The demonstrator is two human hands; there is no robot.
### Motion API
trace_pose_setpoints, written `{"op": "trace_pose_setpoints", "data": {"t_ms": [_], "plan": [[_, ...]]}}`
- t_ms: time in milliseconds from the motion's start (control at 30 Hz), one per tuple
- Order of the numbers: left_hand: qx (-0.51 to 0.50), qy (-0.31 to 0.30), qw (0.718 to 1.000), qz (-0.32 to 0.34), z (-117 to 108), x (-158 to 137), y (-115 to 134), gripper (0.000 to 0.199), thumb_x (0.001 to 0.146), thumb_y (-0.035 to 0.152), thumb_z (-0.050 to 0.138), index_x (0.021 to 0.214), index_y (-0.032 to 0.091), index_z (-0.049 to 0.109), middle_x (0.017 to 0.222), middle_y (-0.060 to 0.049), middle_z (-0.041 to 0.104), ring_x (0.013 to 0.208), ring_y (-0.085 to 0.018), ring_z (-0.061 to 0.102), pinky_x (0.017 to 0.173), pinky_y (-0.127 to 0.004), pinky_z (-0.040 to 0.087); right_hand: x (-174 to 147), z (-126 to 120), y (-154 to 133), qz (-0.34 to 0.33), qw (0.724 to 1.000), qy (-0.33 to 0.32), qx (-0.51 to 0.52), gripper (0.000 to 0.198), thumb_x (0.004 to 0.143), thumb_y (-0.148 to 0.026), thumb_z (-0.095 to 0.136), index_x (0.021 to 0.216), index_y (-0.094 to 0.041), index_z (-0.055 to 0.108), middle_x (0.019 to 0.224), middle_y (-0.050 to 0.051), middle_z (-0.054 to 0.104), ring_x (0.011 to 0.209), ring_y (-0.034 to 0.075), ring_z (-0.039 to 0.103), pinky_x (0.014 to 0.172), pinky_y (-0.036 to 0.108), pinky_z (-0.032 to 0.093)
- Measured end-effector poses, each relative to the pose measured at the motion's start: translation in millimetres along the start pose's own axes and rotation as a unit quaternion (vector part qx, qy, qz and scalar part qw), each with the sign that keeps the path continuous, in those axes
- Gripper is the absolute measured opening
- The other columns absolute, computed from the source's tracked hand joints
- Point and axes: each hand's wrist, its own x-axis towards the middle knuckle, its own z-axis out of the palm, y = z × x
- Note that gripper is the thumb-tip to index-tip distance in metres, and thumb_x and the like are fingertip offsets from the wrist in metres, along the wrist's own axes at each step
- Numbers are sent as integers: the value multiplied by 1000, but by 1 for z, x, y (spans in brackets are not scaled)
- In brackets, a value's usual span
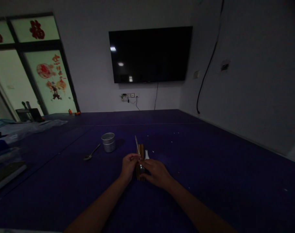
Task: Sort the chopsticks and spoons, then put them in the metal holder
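Purple tabletop [217, 181] bears a metal cup [109, 146] and spoon [88, 158] left of both hands [128, 166] [158, 174].

Dark TV [151, 55] is hanging on far wall [91, 64]; glass door [34, 58] with red decorations [44, 70] is standing at left.
Wall sockets [132, 95] are sitting under TV, thin wire [156, 96] is dangling right of them; black cable [211, 58] is running down right wall [259, 90]. Crumpled clear plastic [35, 130] is lying on purple tabletop [222, 181] at left, black holder [35, 115] is standing behind it, small orange item [70, 111] is sitting near door.

Metal utensil [137, 145], dull metal cup [108, 145], glossy television screen [151, 55].
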Motion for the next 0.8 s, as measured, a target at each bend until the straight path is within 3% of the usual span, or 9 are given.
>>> {"op": "trace_pose_setpoints", "data": {"t_ms": [333, 533, 667, 800], "plan": [[22, -50, 998, 29, 2, -3, 2, 35, 56, 44, 76, 74, 15, 69, 70, -5, 68, 62, -14, 60, 61, -24, 46, 1, -7, -2, 6, 999, 42, 13, 32, 81, -30, 60, 111, -21, 57, 98, 8, 65, 89, 21, 59, 77, 33, 47], [114, -53, 987, 98, -1, 1, 1, 31, 67, 45, 67, 79, 16, 69, 67, -5, 67, 58, -15, 58, 60, -27, 46, 0, -15, 20, 111, 993, 47, -13, 23, 81, -27, 60, 103, -19, 63, 99, 10, 66, 92, 23, 60, 80, 34, 46], [250, -31, 946, 203, -9, 5, 2, 21, 75, 37, 58, 77, 20, 69, 76, -7, 68, 74, -19, 60, 73, -30, 45, -5, -16, 42, 154, 987, 30, -21, 28, 79, -28, 62, 105, -18, 63, 101, 10, 66, 94, 23, 60, 81, 34, 45], [356, -42, 892, 274, -13, 9, 1, 14, 75, 26, 56, 73, 21, 69, 76, -7, 66, 78, -20, 58, 80, -33, 42, -8, -16, 53, 164, 986, -5, -29, 27, 81, -29, 60, 106, -18, 63, 99, 10, 67, 92, 23, 61, 79, 33, 45]]}}
